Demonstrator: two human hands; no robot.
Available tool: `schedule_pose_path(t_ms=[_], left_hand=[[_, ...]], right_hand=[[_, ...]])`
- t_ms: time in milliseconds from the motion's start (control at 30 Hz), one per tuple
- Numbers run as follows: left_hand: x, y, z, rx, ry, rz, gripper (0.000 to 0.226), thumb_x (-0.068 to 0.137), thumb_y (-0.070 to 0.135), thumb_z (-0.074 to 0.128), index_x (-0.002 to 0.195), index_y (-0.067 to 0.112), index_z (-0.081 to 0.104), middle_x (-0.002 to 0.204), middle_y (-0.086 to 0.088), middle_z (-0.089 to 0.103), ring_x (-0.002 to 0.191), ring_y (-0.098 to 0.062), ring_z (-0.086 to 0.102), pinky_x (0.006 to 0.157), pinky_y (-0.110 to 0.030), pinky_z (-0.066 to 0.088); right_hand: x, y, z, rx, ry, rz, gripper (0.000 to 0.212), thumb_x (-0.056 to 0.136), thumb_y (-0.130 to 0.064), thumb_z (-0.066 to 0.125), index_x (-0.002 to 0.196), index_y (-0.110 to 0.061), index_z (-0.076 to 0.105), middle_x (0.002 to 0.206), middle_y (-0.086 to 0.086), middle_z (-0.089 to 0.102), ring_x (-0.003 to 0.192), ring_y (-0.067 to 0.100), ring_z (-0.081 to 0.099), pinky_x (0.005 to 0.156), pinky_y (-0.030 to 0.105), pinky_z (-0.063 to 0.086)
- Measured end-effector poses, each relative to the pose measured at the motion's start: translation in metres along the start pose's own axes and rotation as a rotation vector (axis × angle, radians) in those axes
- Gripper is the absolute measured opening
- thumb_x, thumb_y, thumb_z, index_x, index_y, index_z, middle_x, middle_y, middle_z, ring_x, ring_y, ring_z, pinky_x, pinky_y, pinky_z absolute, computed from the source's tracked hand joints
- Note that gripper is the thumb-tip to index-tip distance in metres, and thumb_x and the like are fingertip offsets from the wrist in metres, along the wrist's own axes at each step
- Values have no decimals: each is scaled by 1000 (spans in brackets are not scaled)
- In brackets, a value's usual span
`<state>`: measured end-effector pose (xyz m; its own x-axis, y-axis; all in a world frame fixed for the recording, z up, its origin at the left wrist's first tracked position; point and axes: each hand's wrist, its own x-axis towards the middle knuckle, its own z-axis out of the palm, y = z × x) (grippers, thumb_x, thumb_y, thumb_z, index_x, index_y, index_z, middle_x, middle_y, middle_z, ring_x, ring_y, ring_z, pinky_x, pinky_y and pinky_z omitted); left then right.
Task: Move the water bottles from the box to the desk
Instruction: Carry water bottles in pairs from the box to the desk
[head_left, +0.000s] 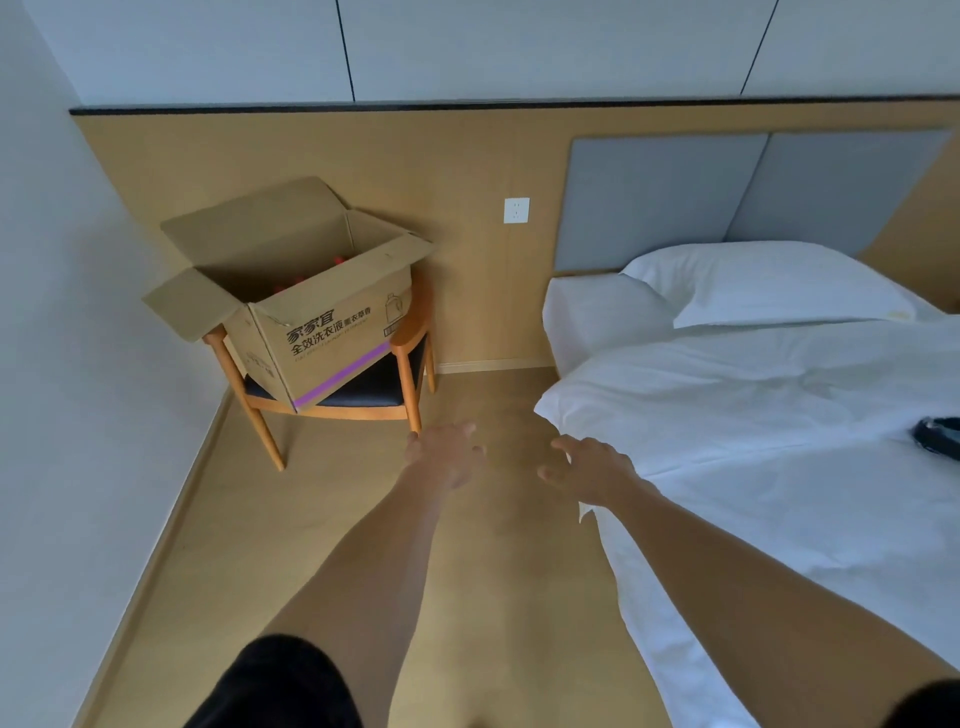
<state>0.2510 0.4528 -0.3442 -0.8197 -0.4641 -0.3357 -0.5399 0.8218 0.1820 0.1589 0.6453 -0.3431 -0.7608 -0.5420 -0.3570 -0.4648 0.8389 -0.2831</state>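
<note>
A: Where are the bottles?

B: In the open cardboard box (311, 306) at the upper left of the frame. It sits on a wooden chair (405, 358) in the corner, flaps spread. Only some red caps (338, 258) show inside; the bottles themselves are hidden.

A: And the hands?

B: Both reach forward over the floor (249, 530) at mid-frame, well short of the box. The left hand (441, 457) has loose, spread fingers and holds nothing. The right hand (589, 470), beside the edge of the white bed (779, 415), is likewise relaxed and empty.
</note>
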Motion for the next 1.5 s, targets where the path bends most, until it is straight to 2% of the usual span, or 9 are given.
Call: schedule_pose_path(t_ms=[267,400,467,567,667,800,967,1233,1500], left_hand=[[116,63,-21,68,-77,279,52,102,45,38,151,29,40,145,-6,53,135,-30,47,110,-48,35],[160,106,-22,107,-80,399,36,100,40,40,129,23,53,120,-6,63,111,-26,58,96,-46,43],[183,127,-28,139,-61,449,38,100,39,42,132,23,52,119,-5,62,110,-25,59,96,-45,45],[227,163,-41,189,-8,508,37,100,38,41,131,22,54,118,-6,64,111,-27,60,97,-45,45],[274,188,-57,224,4,512,35,99,38,40,128,24,53,117,-7,62,108,-28,58,96,-45,42],[349,264,-91,272,91,567,40,99,43,40,132,26,53,123,-6,61,112,-29,57,95,-46,44],[417,371,-113,299,138,641,47,100,45,42,144,31,46,131,-5,60,117,-30,57,99,-46,43],[487,482,-115,249,100,710,51,102,47,41,150,30,40,146,-6,51,131,-32,49,107,-49,38],[566,590,-119,219,77,825,49,102,48,39,147,28,44,140,-10,54,126,-34,52,103,-48,40]], right_hand=[[62,48,-40,90,22,298,61,92,-57,48,149,-34,41,139,3,54,129,25,50,103,41,41],[88,80,-52,167,53,410,63,89,-60,52,146,-37,43,141,-4,54,129,22,50,103,39,40],[105,95,-61,211,86,468,64,88,-59,54,146,-37,44,139,-4,54,129,22,51,101,39,41],[140,118,-83,206,121,472,53,92,-52,51,142,-35,48,138,-1,55,125,25,52,102,42,43],[175,137,-112,215,123,431,36,92,-45,47,125,-29,52,127,2,59,109,26,54,97,45,47],[221,191,-175,248,179,428,57,98,-53,48,146,-24,41,138,9,54,126,29,52,106,46,46],[266,269,-244,235,253,504,59,100,-52,47,150,-23,38,141,11,51,130,31,49,108,49,43],[313,371,-296,266,331,574,63,97,-54,48,152,-26,36,148,8,48,134,30,47,108,45,43],[347,458,-325,337,430,720,58,95,-53,53,148,-32,43,145,5,51,132,28,49,106,45,43]])
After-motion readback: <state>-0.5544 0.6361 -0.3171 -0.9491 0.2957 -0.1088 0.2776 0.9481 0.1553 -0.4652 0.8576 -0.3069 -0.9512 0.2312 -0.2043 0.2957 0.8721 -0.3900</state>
